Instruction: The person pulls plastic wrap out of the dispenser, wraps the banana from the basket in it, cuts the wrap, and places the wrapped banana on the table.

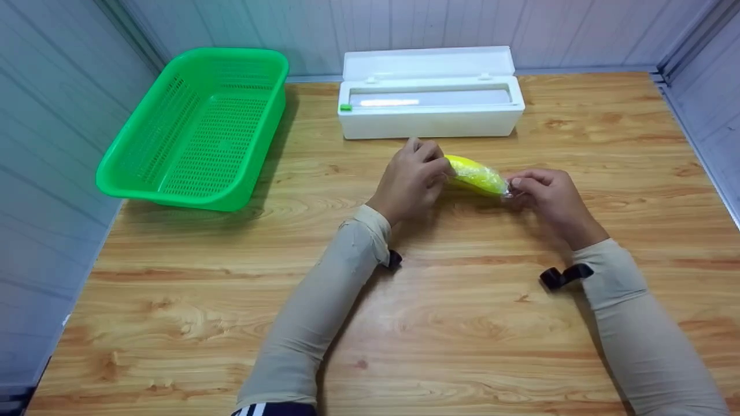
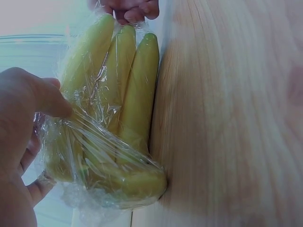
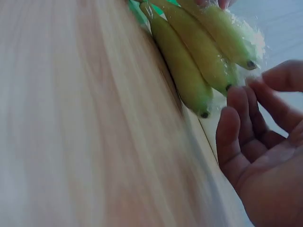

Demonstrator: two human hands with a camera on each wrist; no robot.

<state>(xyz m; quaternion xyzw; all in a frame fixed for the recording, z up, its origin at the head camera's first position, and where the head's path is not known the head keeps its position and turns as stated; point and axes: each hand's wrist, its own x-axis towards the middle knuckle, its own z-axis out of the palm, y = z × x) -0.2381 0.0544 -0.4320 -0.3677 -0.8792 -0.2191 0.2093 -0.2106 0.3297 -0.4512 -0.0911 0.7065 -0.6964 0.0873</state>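
A bunch of yellow bananas (image 1: 477, 175), wrapped in clear cling film (image 2: 111, 144), lies between both hands over the table. My left hand (image 1: 409, 180) grips the bunch near its stem end. In the left wrist view, the left thumb presses on the wrinkled film while the other fingers are partly hidden behind the bunch. At the dark-tipped end, my right hand (image 1: 552, 196) pinches the film between thumb and index finger. Seen from the right wrist, three bananas (image 3: 189, 66) point towards the right hand's curled fingers (image 3: 229, 130).
Behind the bananas stands a long white cling film dispenser (image 1: 430, 124) with its lid (image 1: 428, 63) raised and a small green slider (image 1: 346, 107). A green perforated basket (image 1: 199, 199) sits at the back left of the wooden table (image 1: 451, 346). Panelled walls border the table.
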